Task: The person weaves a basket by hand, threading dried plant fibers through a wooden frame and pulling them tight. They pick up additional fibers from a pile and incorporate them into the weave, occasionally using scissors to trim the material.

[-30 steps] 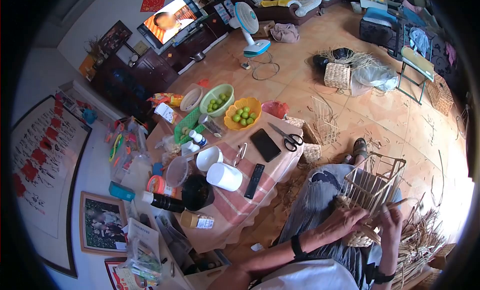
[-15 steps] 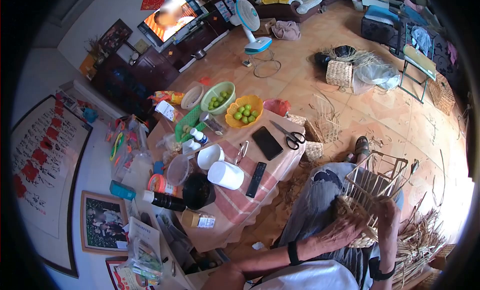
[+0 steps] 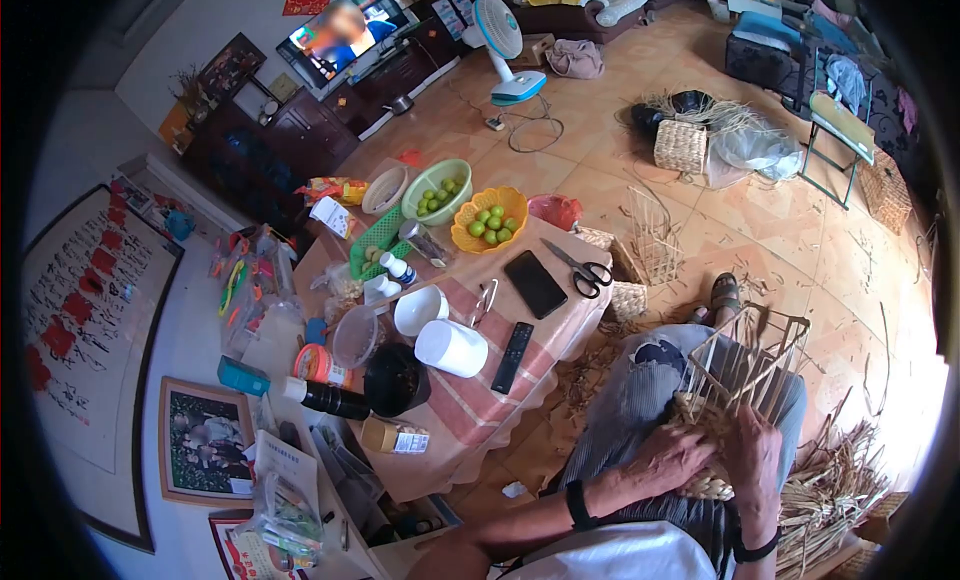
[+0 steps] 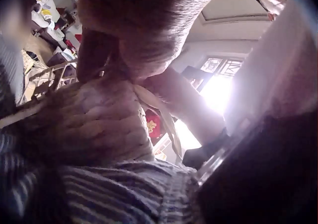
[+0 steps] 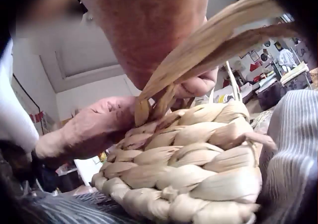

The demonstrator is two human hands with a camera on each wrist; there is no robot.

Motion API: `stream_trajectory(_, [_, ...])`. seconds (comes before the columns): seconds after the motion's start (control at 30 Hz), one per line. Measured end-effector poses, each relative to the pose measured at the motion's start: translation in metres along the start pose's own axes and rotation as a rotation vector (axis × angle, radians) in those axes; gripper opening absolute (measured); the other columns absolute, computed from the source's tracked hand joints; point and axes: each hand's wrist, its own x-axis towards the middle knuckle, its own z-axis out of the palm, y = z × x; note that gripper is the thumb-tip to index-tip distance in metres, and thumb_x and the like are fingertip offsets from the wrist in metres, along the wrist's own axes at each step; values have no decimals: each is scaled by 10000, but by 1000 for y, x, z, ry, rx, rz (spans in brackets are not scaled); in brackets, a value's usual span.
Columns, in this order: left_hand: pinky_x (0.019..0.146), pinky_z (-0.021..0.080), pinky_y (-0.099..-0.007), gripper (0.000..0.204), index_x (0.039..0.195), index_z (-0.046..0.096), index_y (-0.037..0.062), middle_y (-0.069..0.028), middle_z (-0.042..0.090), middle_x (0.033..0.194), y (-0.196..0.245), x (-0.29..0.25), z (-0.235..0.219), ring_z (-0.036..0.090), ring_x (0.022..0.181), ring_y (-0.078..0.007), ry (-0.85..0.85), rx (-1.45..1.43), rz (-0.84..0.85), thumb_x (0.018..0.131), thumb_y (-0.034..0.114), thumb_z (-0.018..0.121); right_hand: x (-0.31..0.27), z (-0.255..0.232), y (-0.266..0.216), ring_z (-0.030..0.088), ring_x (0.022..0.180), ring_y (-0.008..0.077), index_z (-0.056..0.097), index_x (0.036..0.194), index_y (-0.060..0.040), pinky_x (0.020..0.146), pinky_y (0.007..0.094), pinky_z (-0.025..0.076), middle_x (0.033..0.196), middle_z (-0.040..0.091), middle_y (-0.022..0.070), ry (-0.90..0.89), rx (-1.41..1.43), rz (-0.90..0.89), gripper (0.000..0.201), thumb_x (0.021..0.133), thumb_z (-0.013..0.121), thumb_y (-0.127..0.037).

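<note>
A part-woven straw basket (image 3: 708, 483) rests on the person's lap, its open stick frame (image 3: 750, 365) rising above the woven part. In the right wrist view, thick braided rows (image 5: 198, 159) make up its wall. The left hand (image 3: 672, 460) grips the woven edge, its fingertips at the top row. Close beside it, the right hand (image 3: 752, 450) pinches a flat straw strand (image 5: 198, 45) right at the edge, fingers curled. Two lengths of strand slant up past that hand in the right wrist view. In the left wrist view, the hand (image 4: 144, 30) covers the basket's top edge.
Loose straw (image 3: 835, 490) is heaped right of the lap. To the left is a table (image 3: 530, 380) with scissors (image 3: 585, 275), a phone (image 3: 535, 285), a remote (image 3: 512, 357), a white canister (image 3: 450, 349) and bowls of green fruit. A finished-looking basket (image 3: 680, 146) sits farther off on the floor.
The right hand's strand stretched out to the right a second ago; that hand has since turned and come down against the edge beside the left hand. The left hand has shifted slightly leftward.
</note>
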Motion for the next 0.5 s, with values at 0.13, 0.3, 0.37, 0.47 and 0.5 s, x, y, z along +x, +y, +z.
stream_trajectory(0.13, [855,611,-445,126,1046,707,33,-159,759,1010,-23,-11,-23,759,948,-342,89,-76,16,949,106,740,-3,-14,-38,745,796,392,668,1214,-35,680,463,561,924,709,216,-28,338,69,283,935,701,-9])
stream_trajectory(0.3, [801,627,-428,277,1256,654,88,-143,781,1026,-27,-27,-47,784,963,-347,42,-176,-249,1007,164,750,-13,-8,-43,704,679,205,617,1276,-27,621,322,545,796,703,85,-78,623,143,382,923,754,30])
stream_trajectory(0.37, [795,620,-430,247,1212,662,76,-135,774,1021,-30,-32,-45,780,955,-342,98,-256,-236,1005,175,754,-18,-20,-47,613,673,58,607,1202,-26,585,238,487,737,657,-21,-106,903,357,345,916,792,30])
stream_trajectory(0.47, [783,608,-429,209,1146,671,60,-125,757,1007,-37,-33,-42,768,941,-344,57,-268,-179,1004,188,756,-38,-25,-25,584,635,57,605,1209,-23,556,227,442,739,661,-7,-224,1225,482,357,917,805,20])
stream_trajectory(0.5, [779,604,-429,199,1124,674,55,-122,750,1001,-39,-31,-40,764,936,-346,22,-253,-153,1004,191,756,-42,-17,-23,542,574,63,624,1215,-19,520,247,399,749,671,-3,-186,1199,455,376,907,840,-18])
